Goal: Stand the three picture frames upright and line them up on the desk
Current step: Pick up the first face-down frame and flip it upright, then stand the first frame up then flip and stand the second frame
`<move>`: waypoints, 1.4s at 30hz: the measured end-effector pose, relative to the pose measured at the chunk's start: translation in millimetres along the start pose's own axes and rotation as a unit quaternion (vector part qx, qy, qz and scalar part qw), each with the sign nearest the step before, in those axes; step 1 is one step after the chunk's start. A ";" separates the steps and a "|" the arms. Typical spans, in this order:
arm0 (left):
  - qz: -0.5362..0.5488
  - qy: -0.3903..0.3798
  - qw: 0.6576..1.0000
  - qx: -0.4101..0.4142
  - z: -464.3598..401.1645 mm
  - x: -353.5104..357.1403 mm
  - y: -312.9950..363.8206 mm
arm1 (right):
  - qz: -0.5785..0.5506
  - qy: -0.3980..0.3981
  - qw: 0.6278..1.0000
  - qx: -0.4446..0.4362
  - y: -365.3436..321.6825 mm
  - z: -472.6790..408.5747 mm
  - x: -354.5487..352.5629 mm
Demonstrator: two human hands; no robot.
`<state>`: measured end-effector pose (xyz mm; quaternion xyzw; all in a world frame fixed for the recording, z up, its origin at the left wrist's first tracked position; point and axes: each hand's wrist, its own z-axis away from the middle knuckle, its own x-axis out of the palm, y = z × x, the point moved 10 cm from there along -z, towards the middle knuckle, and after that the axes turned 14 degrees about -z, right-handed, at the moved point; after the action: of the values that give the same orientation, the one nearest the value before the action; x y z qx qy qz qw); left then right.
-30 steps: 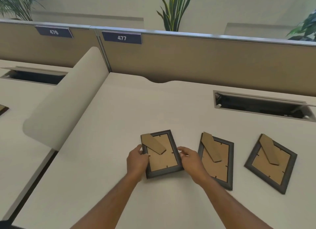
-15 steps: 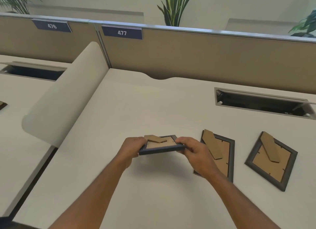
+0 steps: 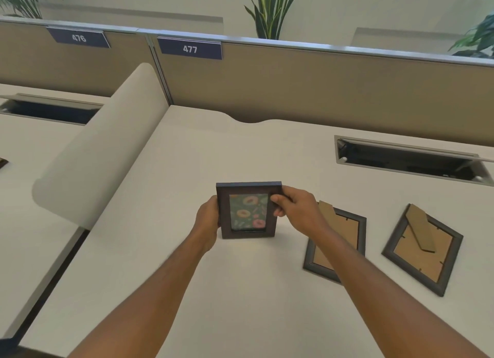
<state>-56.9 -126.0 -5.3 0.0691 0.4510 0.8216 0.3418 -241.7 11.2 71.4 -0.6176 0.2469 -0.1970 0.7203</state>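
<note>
Held frame (image 3: 248, 210): upright, long axis vertical, picture side facing the camera, centre of desk (image 3: 187, 264).
Left hand (image 3: 207, 220): fingers closed on its left edge.
Right hand (image 3: 296, 210): fingers pinching its top right corner.
Other frames: middle frame (image 3: 347, 232) and right frame (image 3: 425, 250) at 3 o'clock, lying face down.

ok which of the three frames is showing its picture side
The left frame, held upright in both hands: left hand, right hand. It shows a floral print. The middle frame and right frame lie face down, cardboard backs up.

Materials, as seen:
Held frame (image 3: 248, 210): dark matt wood look. Flat frames' backs (image 3: 425, 248): brown cardboard. Desk (image 3: 187, 157): smooth matt.
</note>
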 end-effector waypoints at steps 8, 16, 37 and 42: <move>0.028 0.021 0.999 0.001 -2.7 -1.7 -6.3 | 0.050 0.004 0.998 0.025 6.2 -11.3 7.2; -0.069 0.307 0.932 0.183 54.8 -38.1 10.2 | 0.022 0.135 0.990 0.033 29.0 33.7 -54.7; -0.331 -0.052 0.936 0.105 83.7 219.9 -43.8 | 0.088 0.231 0.936 0.250 149.6 146.0 -170.3; -0.292 -0.044 0.954 0.059 76.7 214.2 -47.4 | -0.014 0.228 0.938 0.259 153.6 147.0 -181.5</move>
<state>-163.0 77.9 -39.7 -0.0093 0.4836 0.6543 0.5813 -302.2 259.1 -42.9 -0.3515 0.3368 -0.3997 0.7767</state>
